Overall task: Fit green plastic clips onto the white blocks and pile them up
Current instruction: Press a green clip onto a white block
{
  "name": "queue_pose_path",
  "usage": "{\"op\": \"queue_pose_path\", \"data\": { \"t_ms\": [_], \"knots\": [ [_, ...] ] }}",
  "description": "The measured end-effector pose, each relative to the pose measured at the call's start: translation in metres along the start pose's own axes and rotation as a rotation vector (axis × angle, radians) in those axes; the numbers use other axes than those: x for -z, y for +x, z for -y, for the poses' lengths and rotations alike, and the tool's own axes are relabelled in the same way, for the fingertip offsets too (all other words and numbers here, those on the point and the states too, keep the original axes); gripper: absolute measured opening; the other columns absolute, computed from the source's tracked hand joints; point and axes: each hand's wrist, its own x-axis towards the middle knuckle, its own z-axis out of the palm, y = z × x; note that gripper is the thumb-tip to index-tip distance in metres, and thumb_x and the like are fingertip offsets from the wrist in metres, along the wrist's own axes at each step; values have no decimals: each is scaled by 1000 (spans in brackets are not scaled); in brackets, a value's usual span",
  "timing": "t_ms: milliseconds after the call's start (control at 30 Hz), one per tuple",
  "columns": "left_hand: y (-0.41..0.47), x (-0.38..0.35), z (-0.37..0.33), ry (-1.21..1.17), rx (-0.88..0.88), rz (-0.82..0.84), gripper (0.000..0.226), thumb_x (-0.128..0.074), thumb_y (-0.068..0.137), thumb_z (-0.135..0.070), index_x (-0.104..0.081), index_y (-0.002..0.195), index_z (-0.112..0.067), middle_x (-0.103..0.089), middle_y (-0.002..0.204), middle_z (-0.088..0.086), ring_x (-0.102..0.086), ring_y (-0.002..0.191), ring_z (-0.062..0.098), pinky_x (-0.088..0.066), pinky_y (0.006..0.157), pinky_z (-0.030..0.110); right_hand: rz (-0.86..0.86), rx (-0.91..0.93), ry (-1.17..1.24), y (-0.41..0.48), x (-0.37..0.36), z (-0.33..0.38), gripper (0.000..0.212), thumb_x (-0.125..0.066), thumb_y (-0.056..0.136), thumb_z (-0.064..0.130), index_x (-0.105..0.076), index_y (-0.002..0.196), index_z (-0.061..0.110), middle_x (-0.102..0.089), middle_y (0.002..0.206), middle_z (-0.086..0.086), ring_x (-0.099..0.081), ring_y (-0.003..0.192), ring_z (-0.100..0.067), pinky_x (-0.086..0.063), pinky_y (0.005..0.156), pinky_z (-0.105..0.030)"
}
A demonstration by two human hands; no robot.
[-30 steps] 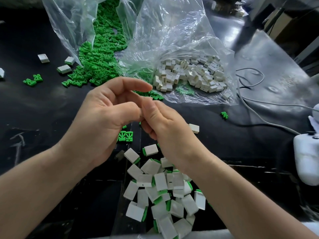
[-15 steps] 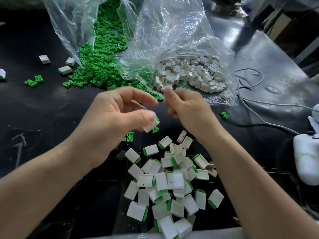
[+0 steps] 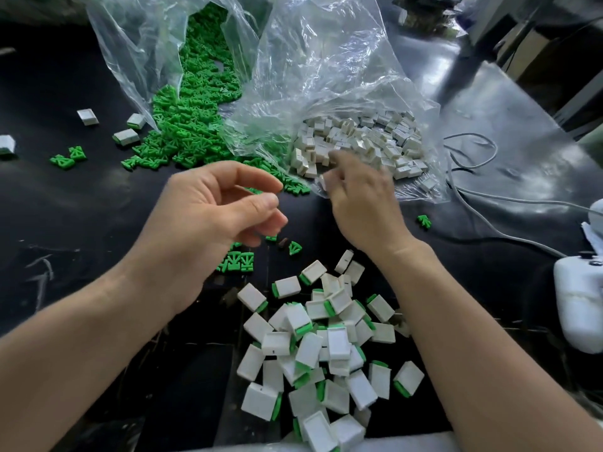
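**1. Supply.** Two clear, crinkled film bags lie on the black desk with their mouths toward the person. The clip bag spills a heap of green clips. The block bag, just to its right, holds the bare white blocks. This layout probably serves to keep each part within reach of one hand.

**2. Output.** The pile of fitted blocks lies on the desk near the person, between the forearms. Each unit is a small, flat, matte white rectangle, and many show a green clip edge at one short end. The units lie tumbled at all angles, not stacked in order.

**3. Left hand.** The left hand hovers above the desk between the clip heap and the pile. Its fingers are loosely curved, with thumb and forefinger apart, and it holds nothing visible. A few loose clips lie on the desk just below its fingertips. A clip is therefore its likely next pick.

**4. Right hand.** The right hand is at the mouth of the block bag, fingers bent down among the nearest blocks. The fingertips are blurred, so it cannot be told whether they pinch a block.

**5. Materials.** The clips look like rigid moulded plastic, roughly triangular with open ribs. The blocks look hard and smooth-faced, and should slide easily on the glossy desk. A grey cable lies to the right of the block bag, apart from the work.
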Motion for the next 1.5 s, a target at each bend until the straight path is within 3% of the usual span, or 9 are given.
{"op": "queue_pose_path", "data": {
  "t_ms": [67, 233, 433, 667, 833, 967, 1133, 1300, 1500],
  "knots": [
    [2, 1, 0, -14, 2, -39, 12, -60, 79, -4, -63, 79, -15, -68, 56, -1, -64, 53, 8, -49, 48, 15, -77, 14, -28, 0, 3, 1, 43, -46, 93, 19, -40, 135, 15, -57, 123, -3, -45, 119, -23, -15, 112, -44],
    [3, 3, 1, -34, 10, -65, 13, -58, 82, -3, -62, 79, -15, -68, 56, -1, -63, 51, 7, -48, 48, 16, 95, 49, -161, -3, -1, -3, 40, -53, 89, 16, -50, 129, 19, -57, 125, -5, -46, 119, -24, -25, 107, -41],
    [4, 4, 1, -38, 15, -84, 15, -58, 83, -3, -62, 78, -16, -68, 55, -1, -64, 52, 8, -49, 48, 16, 16, -63, -157, -3, 9, -5, 49, -65, 81, 37, -52, 123, 15, -53, 123, -6, -47, 115, -23, -35, 97, -35],
    [5, 4, 3, -26, 24, -99, 16, -58, 83, -2, -62, 78, -16, -68, 57, -1, -63, 52, 7, -48, 48, 16, 88, -81, -111, -5, 11, -3, 20, -62, 84, 20, -61, 104, 16, -62, 101, -2, -55, 98, -21, -39, 83, -28],
    [8, 3, 5, -72, 100, -89, 20, -67, 66, -21, -60, 84, -15, -65, 75, 2, -64, 55, 6, -53, 51, 20, 60, -3, 561, -18, 23, 28, 14, -70, 78, 13, -62, 82, 24, -60, 75, 11, -58, 73, -5, -51, 75, -25],
    [6, 1, 4, -75, 88, -82, 23, -67, 60, -20, -62, 81, -11, -68, 64, 2, -64, 54, 9, -55, 52, 20, 171, 157, 677, -29, 20, 46, 18, -72, 75, 6, -65, 90, 12, -64, 80, 1, -61, 74, -13, -54, 73, -29],
    [9, 4, 4, -115, 48, -159, 16, -61, 78, 3, -59, 74, -12, -67, 58, -6, -62, 49, 7, -52, 49, 18, 154, 104, 455, -22, 15, 37, 26, -57, 87, 9, -65, 111, 13, -62, 93, 9, -55, 84, 0, -43, 80, -15],
    [8, 4, 5, -99, 60, -133, 19, -62, 76, 5, -59, 74, -13, -67, 58, -2, -65, 53, 10, -54, 53, 21, 328, 308, 62, -25, -3, 41, 39, -44, 90, 2, -56, 124, 17, -53, 129, -1, -43, 114, -23, -36, 95, -36],
    [6, 3, 5, -94, 66, -112, 21, -63, 73, 8, -59, 73, -12, -68, 59, 0, -68, 57, 13, -55, 54, 22, 294, 348, -79, -26, 0, 40, 25, -52, 87, 6, -61, 109, 13, -56, 101, 0, -48, 102, -24, -32, 78, -28]
  ]
}}
